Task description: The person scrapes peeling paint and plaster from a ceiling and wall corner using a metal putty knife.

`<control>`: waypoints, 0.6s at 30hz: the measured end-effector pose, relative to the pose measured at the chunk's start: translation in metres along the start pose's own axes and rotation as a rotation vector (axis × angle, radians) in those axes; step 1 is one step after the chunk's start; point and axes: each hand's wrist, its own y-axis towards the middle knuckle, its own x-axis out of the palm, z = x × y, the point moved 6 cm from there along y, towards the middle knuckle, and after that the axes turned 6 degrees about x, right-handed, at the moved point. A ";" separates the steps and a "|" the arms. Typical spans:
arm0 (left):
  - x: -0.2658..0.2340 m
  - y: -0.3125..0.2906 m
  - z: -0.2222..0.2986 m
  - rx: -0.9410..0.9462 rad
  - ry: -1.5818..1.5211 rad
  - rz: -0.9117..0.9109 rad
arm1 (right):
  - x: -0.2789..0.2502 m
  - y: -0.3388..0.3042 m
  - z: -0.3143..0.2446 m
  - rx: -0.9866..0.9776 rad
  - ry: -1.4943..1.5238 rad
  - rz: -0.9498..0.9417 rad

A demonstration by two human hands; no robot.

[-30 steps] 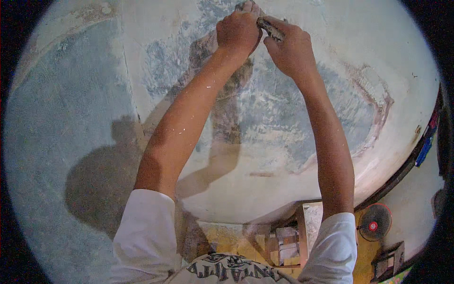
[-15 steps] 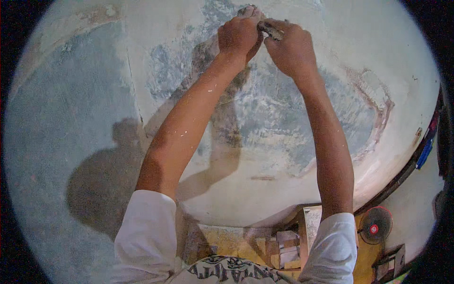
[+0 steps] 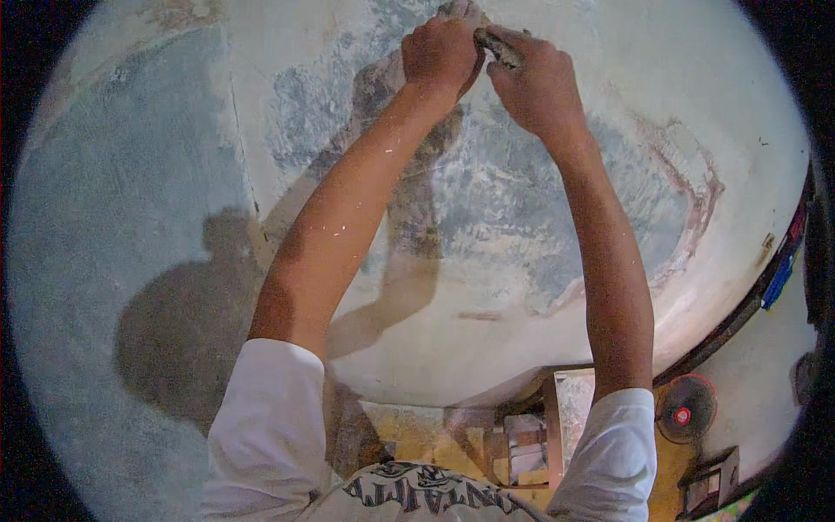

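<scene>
Both arms reach up to a wall (image 3: 496, 209) with worn blue-grey and whitish patches. My right hand (image 3: 541, 87) is closed around a short, grey, plaster-crusted tool (image 3: 503, 49); its working end is hidden. Right beside it, my left hand (image 3: 442, 57) is closed too, its dusty fingertips near the top of the picture. Whatever lies in the left hand is hidden by its back, so I cannot tell whether it grips the same tool. White flecks dot my left forearm.
Rough, broken plaster (image 3: 691, 187) curves along the wall's right side. A thin vertical crack (image 3: 243, 157) runs down on the left, near my shadow. Below stand a black fan with a red rim (image 3: 686, 411), a wooden frame (image 3: 554, 426) and stacked items (image 3: 526, 448).
The wall has shifted slightly up and left in the picture, and the fan shows a little more. Both hands keep nearly the same place and the same closed grip.
</scene>
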 end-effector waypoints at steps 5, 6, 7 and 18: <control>-0.017 -0.009 0.016 0.030 -0.093 0.113 | -0.003 -0.001 0.007 -0.006 -0.002 -0.003; -0.019 -0.005 0.016 -0.001 -0.142 0.078 | -0.005 0.001 0.005 0.013 -0.006 0.010; -0.020 -0.005 0.015 -0.005 -0.142 0.069 | -0.004 0.000 0.004 0.041 -0.009 0.015; -0.006 0.002 0.009 -0.061 -0.090 0.120 | -0.004 0.004 0.006 -0.007 -0.055 0.006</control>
